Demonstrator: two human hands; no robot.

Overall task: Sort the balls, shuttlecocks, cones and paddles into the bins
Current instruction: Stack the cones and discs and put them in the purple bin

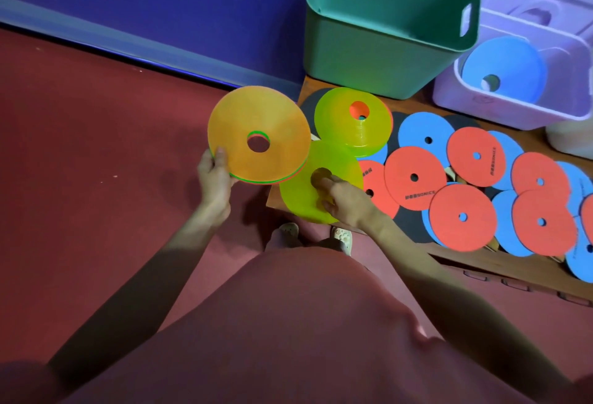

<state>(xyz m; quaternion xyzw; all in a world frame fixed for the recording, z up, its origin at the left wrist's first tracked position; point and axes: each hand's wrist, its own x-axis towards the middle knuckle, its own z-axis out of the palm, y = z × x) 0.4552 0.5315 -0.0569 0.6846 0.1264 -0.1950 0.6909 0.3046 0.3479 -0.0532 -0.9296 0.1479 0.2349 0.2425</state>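
Cones take centre stage in the head view: the left hand (pixel 215 175) grips a thin stack of disc cones (pixel 259 135), orange on top, by its lower-left rim, thumb on the upper face, held above the red floor (pixel 96 147) left of centre. The right hand (pixel 340 200) pinches a single yellow-green cone (pixel 321 180), fingers curled at its centre hole, at the counter (pixel 500 264) edge. Just above it, another yellow-green cone stack (pixel 353 118) sits on the counter. To the right lie overlapping red and blue flat discs (pixel 462 216). At upper centre, a green bin (pixel 385 50); at upper right, a lilac bin (pixel 507 111) with a blue cone (pixel 503 66) inside. These cones look light, thin and flexible, likely slick, so rim or hole pinches should serve; nested stacks may slide apart if tilted.
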